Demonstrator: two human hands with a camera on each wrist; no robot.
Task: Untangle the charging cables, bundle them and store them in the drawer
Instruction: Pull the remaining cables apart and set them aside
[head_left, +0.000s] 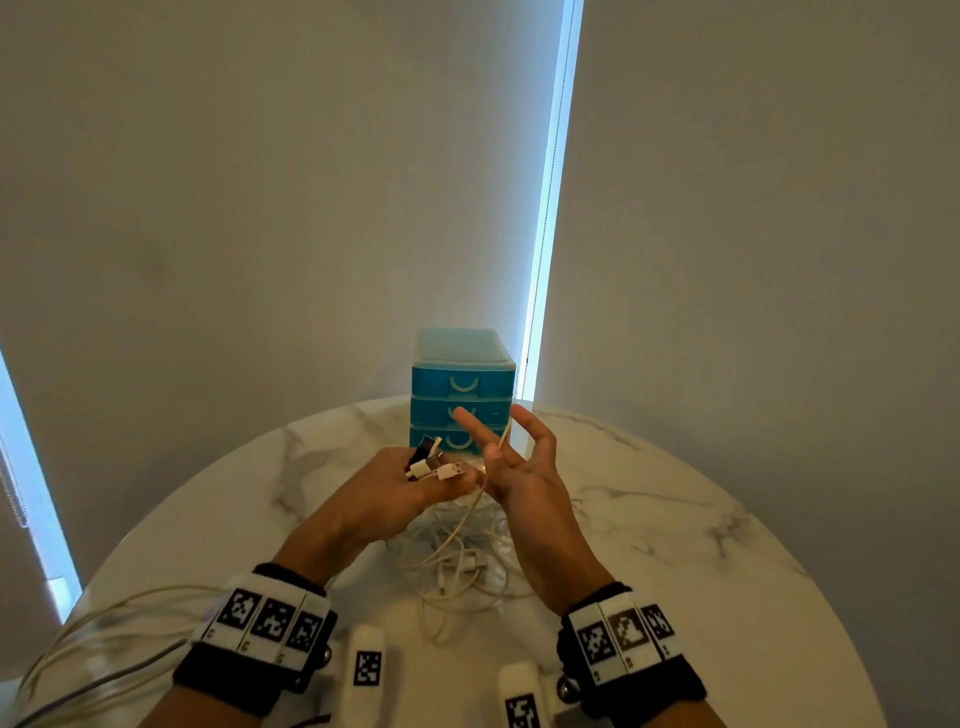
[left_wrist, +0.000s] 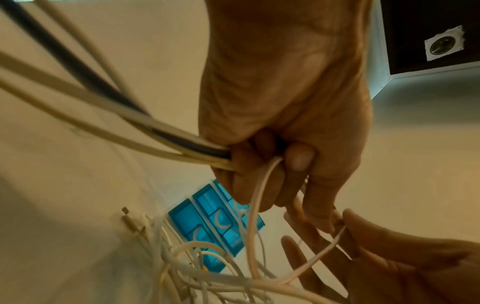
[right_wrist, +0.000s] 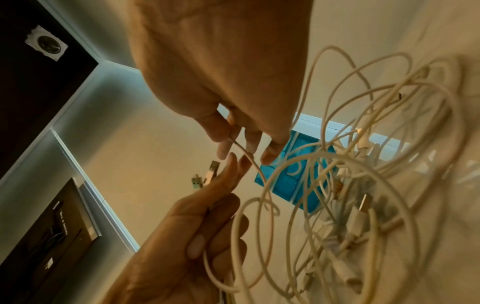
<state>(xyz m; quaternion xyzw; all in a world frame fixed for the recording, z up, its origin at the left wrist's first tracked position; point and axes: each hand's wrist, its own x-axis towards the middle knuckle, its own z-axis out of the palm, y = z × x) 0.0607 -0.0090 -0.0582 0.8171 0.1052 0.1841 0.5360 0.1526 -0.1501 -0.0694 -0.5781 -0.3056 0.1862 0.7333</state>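
Over the marble table (head_left: 675, 519) my left hand (head_left: 431, 480) grips a bunch of charging cables, white ones and a dark one, with their plugs (head_left: 434, 462) sticking out past the knuckles. In the left wrist view the gripped cables (left_wrist: 155, 131) stream away from the left hand (left_wrist: 259, 164). My right hand (head_left: 501, 441) stands just to the right with its fingers spread and nearly straight. It pinches one white cable (head_left: 505, 435) between thumb and forefinger. That cable (right_wrist: 244, 152) drops into a loose tangle of white cables (head_left: 457, 556) on the table under both hands.
A blue three-drawer unit (head_left: 462, 387) stands at the far edge of the table, all drawers closed. The cables from my left hand trail off the table's near left edge (head_left: 104, 623). A bright window strip (head_left: 550, 208) runs up the wall behind.
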